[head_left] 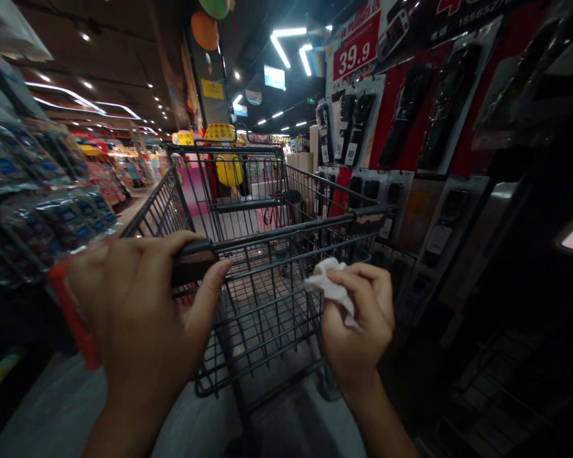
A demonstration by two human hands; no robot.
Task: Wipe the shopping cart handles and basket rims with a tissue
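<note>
A dark metal shopping cart stands right in front of me, its wire basket showing bare wires at the bottom. My left hand is wrapped round the left end of the cart's handle, thumb on the near side. Between the thumb and fingers of my right hand is a crumpled white tissue. That hand is closed and held in front of the basket's near wires, below the right part of the handle. Something orange-red shows beside my left hand, mostly hidden by it.
Packaged remote controls hang on a red display wall at the right, close to the cart. Bagged goods hang on a rack at the left. Beyond the cart stands a yellow item, with a lit aisle at the far left.
</note>
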